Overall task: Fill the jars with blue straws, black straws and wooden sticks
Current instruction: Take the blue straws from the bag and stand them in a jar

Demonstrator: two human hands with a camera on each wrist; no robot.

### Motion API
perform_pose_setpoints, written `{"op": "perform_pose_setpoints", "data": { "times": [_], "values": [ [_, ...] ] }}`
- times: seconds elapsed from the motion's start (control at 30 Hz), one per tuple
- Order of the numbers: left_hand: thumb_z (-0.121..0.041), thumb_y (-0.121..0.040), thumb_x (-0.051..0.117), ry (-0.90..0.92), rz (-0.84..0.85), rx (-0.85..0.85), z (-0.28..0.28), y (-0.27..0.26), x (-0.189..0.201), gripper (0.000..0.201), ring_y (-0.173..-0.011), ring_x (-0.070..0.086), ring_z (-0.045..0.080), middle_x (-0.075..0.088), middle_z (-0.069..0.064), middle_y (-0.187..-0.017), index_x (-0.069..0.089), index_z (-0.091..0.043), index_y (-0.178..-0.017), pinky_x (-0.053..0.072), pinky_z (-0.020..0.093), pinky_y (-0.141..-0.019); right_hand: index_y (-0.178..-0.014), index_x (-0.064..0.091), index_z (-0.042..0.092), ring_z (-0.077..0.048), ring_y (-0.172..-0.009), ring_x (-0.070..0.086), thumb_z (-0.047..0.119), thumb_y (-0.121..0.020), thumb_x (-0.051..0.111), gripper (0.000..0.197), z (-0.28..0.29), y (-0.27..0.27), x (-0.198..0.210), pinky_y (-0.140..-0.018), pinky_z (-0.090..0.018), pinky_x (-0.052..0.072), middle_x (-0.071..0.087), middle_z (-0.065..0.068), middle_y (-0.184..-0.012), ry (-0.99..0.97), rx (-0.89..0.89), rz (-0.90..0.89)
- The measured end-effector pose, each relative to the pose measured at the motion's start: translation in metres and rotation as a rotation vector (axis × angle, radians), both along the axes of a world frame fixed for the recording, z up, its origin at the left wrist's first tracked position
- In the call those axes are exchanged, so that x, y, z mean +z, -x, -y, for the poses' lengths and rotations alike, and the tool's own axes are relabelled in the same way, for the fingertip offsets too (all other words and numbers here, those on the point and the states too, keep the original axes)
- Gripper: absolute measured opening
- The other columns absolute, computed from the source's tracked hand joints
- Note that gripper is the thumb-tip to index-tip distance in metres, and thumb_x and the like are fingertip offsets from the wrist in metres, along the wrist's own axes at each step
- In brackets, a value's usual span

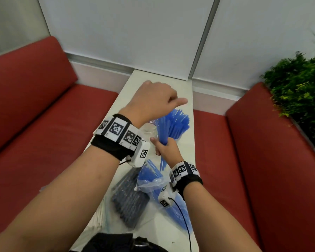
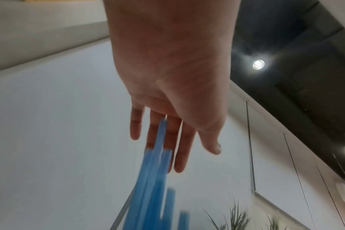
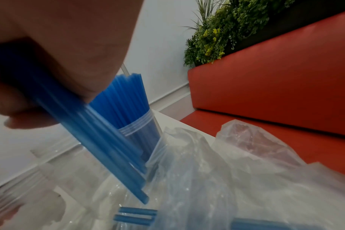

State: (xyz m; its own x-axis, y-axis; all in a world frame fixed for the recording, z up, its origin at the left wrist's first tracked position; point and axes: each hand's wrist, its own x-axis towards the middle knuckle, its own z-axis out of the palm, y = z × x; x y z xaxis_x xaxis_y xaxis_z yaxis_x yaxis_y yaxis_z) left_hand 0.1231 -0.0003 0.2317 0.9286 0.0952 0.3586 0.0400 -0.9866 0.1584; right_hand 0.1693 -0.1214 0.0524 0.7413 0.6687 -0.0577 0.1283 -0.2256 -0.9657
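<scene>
Head view: a bunch of thin blue plastic straws (image 1: 162, 135) is gripped by the right hand (image 1: 168, 149) mid-table, beside a clear jar (image 1: 149, 130).

L wrist: left hand (image 2: 173, 87) is spread flat over the straw tops.

R wrist: another clear plastic jar (image 3: 140, 132) w/ blue straws is seen near the table's right edge.

Step judged: blue-straw filling; next, the bunch needs lowering into a jar mouth.

Black wristbands (image 1: 109, 146) carry white tag-marked camera blocks (image 1: 141, 153) with thin cables (image 1: 182, 215).
</scene>
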Motion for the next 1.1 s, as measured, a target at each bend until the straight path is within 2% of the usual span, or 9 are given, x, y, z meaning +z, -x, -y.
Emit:
{"op": "perform_pose_setpoints", "data": {
  "times": [0.13, 0.3, 0.43, 0.5, 0.6, 0.7, 0.83, 0.93, 1.1],
  "values": [
    [-0.076, -0.091, 0.031, 0.176, -0.158, -0.073, 0.009, -0.003, -0.01, 0.069, -0.056, 0.057, 0.017, 0.061, -0.002, -0.059, 0.058, -0.019, -0.063, 0.045, 0.034, -0.058, -0.072, 0.05, 0.009, -0.019, -0.054, 0.038, 0.02, -0.095, 0.069, 0.033, -0.007, 0.005, 0.019, -0.056, -0.031, 0.037, 0.041, -0.01, -0.061, -0.041, -0.019, -0.03],
    [-0.061, -0.097, 0.042, 0.151, -0.18, -0.124, 0.016, -0.007, -0.028, 0.062, -0.053, 0.052, 0.013, 0.059, -0.002, -0.057, 0.063, -0.011, -0.065, 0.049, 0.039, -0.063, -0.071, 0.049, 0.009, -0.014, -0.046, 0.035, 0.012, -0.093, 0.069, 0.031, -0.009, 0.0, 0.04, -0.047, -0.027, 0.031, 0.04, -0.006, -0.054, -0.125, -0.009, -0.057],
    [-0.057, -0.098, 0.045, 0.962, 0.271, -0.116, 0.007, -0.005, -0.028, 0.044, -0.095, 0.067, -0.004, 0.075, -0.016, -0.096, 0.076, -0.026, -0.096, 0.05, 0.017, -0.088, -0.062, 0.05, 0.014, -0.017, -0.046, 0.038, 0.027, -0.092, 0.075, 0.041, -0.002, -0.008, 0.06, -0.047, -0.027, 0.035, 0.042, -0.002, -0.049, -0.16, -0.013, -0.035],
    [-0.05, -0.102, 0.043, 1.278, 0.436, -0.006, 0.001, -0.009, -0.035, 0.048, -0.096, 0.07, 0.007, 0.076, -0.006, -0.096, 0.075, -0.016, -0.096, 0.054, 0.029, -0.091, -0.056, 0.055, 0.023, -0.017, -0.045, 0.041, 0.031, -0.088, 0.078, 0.04, 0.001, -0.015, 0.079, -0.048, -0.027, 0.038, 0.045, 0.0, -0.049, -0.248, -0.049, -0.043],
    [-0.045, -0.105, 0.038, 1.512, 0.168, 0.197, -0.002, -0.008, -0.065, 0.049, -0.1, 0.071, 0.019, 0.076, 0.003, -0.092, 0.073, -0.014, -0.089, 0.052, 0.045, -0.097, -0.055, 0.059, 0.025, -0.019, -0.049, 0.051, 0.038, -0.083, 0.081, 0.039, 0.002, -0.025, 0.112, -0.054, -0.031, 0.047, 0.055, -0.004, -0.055, -0.373, -0.067, -0.028],
    [-0.051, -0.105, 0.034, 1.87, -0.175, 0.197, 0.0, -0.004, -0.102, 0.056, -0.105, 0.065, 0.027, 0.071, 0.009, -0.104, 0.071, -0.008, -0.1, 0.048, 0.045, -0.098, -0.057, 0.058, 0.026, -0.022, -0.054, 0.054, 0.039, -0.082, 0.083, 0.038, -0.001, -0.031, 0.138, -0.059, -0.034, 0.049, 0.058, -0.006, -0.06, -0.467, -0.062, -0.041],
    [-0.04, -0.105, 0.041, 2.505, -0.227, 0.141, 0.018, -0.006, -0.122, 0.055, -0.097, 0.068, 0.04, 0.068, 0.023, -0.106, 0.065, 0.009, -0.104, 0.057, 0.051, -0.083, -0.059, 0.058, 0.024, -0.023, -0.056, 0.053, 0.035, -0.083, 0.083, 0.037, -0.003, -0.031, 0.15, -0.061, -0.034, 0.05, 0.058, -0.007, -0.062, -0.518, -0.042, -0.054],
    [-0.031, -0.104, 0.048, 2.667, -0.155, 0.056, 0.027, -0.008, -0.123, 0.051, -0.085, 0.072, 0.04, 0.069, 0.026, -0.098, 0.068, 0.015, -0.094, 0.062, 0.049, -0.074, -0.069, 0.062, 0.018, -0.023, -0.059, 0.055, 0.027, -0.088, 0.079, 0.027, -0.004, -0.027, 0.148, -0.063, -0.034, 0.051, 0.059, -0.008, -0.064, -0.527, -0.014, -0.032],
    [-0.021, -0.101, 0.052, 2.614, -0.109, 0.107, 0.027, -0.01, -0.126, 0.034, -0.069, 0.072, 0.03, 0.067, 0.019, -0.078, 0.065, 0.008, -0.088, 0.062, 0.036, -0.06, -0.087, 0.06, 0.012, -0.021, -0.059, 0.056, 0.02, -0.09, 0.076, 0.018, -0.004, -0.029, 0.143, -0.062, -0.03, 0.051, 0.059, -0.008, -0.066, -0.564, -0.028, -0.006]
  ]
}}
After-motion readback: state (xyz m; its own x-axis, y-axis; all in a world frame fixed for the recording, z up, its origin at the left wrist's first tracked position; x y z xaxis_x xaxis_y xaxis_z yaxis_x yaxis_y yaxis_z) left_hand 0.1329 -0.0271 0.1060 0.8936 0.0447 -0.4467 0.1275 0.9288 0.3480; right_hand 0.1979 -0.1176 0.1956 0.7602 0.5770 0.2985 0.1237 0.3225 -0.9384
